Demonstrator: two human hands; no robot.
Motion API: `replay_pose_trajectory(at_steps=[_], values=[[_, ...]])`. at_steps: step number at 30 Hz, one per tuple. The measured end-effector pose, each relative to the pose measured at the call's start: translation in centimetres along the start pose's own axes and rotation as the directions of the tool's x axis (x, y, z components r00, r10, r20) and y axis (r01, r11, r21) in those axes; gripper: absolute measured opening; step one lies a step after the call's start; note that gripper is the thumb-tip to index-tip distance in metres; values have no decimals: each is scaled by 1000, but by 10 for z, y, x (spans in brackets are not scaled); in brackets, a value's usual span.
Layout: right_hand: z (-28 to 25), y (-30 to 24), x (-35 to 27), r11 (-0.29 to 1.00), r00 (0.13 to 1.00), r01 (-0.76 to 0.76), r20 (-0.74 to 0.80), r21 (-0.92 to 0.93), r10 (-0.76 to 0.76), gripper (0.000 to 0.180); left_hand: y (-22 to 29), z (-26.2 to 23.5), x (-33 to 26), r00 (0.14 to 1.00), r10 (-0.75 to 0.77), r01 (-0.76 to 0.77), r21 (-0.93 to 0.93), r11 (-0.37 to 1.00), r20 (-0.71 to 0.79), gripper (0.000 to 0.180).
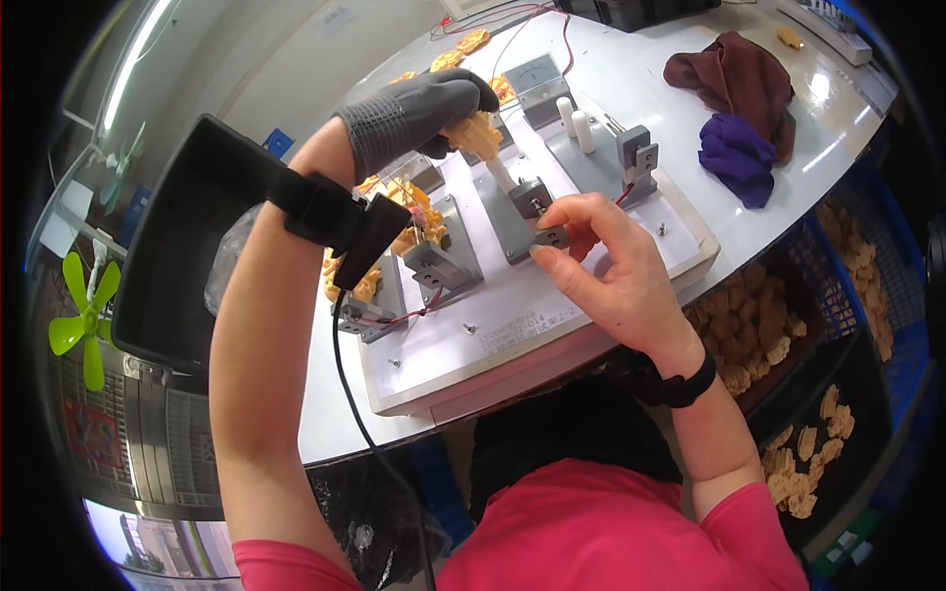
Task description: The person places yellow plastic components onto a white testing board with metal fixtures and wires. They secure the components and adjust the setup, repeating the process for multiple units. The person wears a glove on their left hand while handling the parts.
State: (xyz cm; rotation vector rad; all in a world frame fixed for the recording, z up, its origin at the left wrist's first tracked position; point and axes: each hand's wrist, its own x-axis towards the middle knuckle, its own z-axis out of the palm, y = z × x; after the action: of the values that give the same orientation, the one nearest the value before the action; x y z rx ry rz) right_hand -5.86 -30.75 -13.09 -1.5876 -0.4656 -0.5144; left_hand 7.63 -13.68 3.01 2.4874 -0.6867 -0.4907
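My left hand (419,113), in a grey glove, is closed around an orange-yellow moulded part (477,136). It holds that part over a white peg (503,177) on a grey fixture; whether the two touch is hard to make out. My right hand (626,276) is bare, its thumb and fingers pinching a small grey clamp block (551,237) at the near end of that fixture. Beside it on the left, similar orange-yellow parts (419,217) sit on grey fixtures. To the right, another fixture bears two bare white pegs (582,133) and a grey clamp (639,153).
The fixtures stand on a thick white board (443,369) with screws. Behind are a meter (535,74) and red wires. Brown cloth (734,84) and purple cloth (737,163) lie right. A black bin (148,295) stands left; crates of tan parts (754,315) sit below the table's right edge.
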Motion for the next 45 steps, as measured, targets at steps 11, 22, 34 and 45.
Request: replay_pose_trajectory(at_steps=[11,22,34,45], values=[[2,3,1,999,1000,28,-13,23,-27,24,-12,-10,3,995,39,-42,27,999,91,34],[1,0,1,1000,999,31,-20,-7,-31,23,-7,-15,9,984,86,-94,43,995,153,32],[2,3,1,1000,999,25,-35,4,-25,22,-12,3,2,801,343,-531,317,786,490,32],[3,-2,1,1000,999,-16,-41,12,17,28,24,-15,-57,950,249,-264,57,963,187,35]])
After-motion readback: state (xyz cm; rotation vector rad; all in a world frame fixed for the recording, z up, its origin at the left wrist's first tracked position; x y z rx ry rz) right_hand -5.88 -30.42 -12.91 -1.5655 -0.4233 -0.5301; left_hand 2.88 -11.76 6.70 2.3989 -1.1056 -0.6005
